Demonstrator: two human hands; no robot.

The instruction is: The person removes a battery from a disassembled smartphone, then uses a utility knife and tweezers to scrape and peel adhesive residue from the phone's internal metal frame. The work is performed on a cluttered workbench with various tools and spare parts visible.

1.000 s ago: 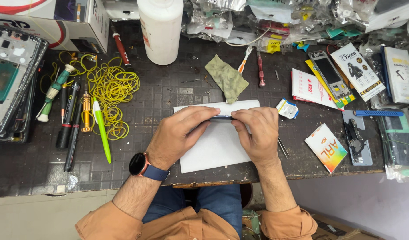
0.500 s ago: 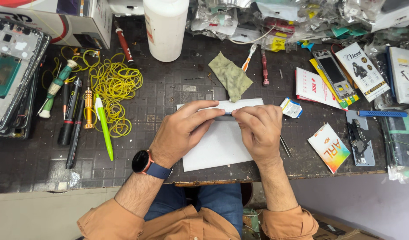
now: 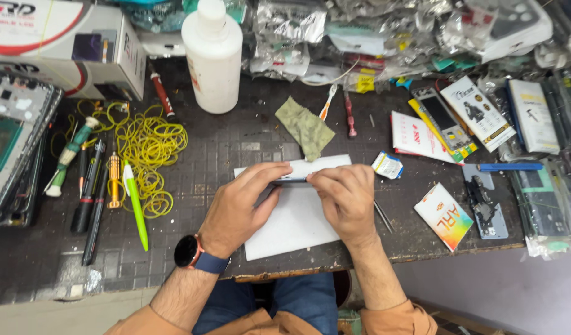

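Heap of yellow rubber bands (image 3: 150,149) at 10 o'clock from hands, green-and-white pen (image 3: 135,203) just beside it at its 6 o'clock. White plastic bottle (image 3: 212,57) upright at 11 o'clock. Left hand (image 3: 243,208), black smartwatch (image 3: 187,251) on wrist, fingertips pinching left end of thin dark flat strip (image 3: 293,180). Strip lies across top fold of white paper sheet (image 3: 292,220) at desk front edge. Right hand (image 3: 342,198) pinching strip's right end. Olive cleaning cloth (image 3: 306,128) at 12 o'clock. Metal tweezers (image 3: 383,216) just beside right hand at 3 o'clock.
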